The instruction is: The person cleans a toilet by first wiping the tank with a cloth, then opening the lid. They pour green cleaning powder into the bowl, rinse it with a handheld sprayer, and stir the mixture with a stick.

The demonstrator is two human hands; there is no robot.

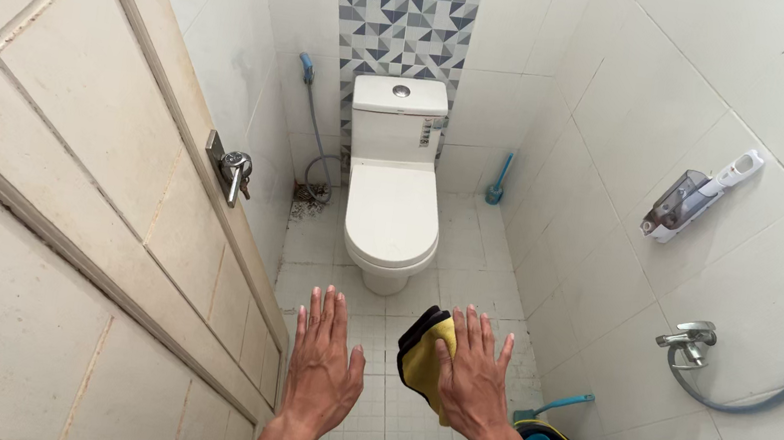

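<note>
A small tiled bathroom: white toilet (394, 190), bidet sprayer (307, 69), tap (689, 340).

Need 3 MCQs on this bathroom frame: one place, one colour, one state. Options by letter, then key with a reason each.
1. Where does the blue-handled toilet brush stand?
A. On the floor right of the white ceramic toilet
B. On the cistern
C. Hung on the door

2. What colour is the folded cloth under the right hand?
A. Red
B. Yellow with a dark edge
C. White

3. How is the toilet lid?
A. Raised
B. Missing
C. Closed

Answers:
1 A: the brush stands by the right wall beside the bowl.
2 B: yellow fabric with a dark border shows past the thumb.
3 C: the lid lies flat over the bowl.

The left hand is open and holds nothing.
</note>
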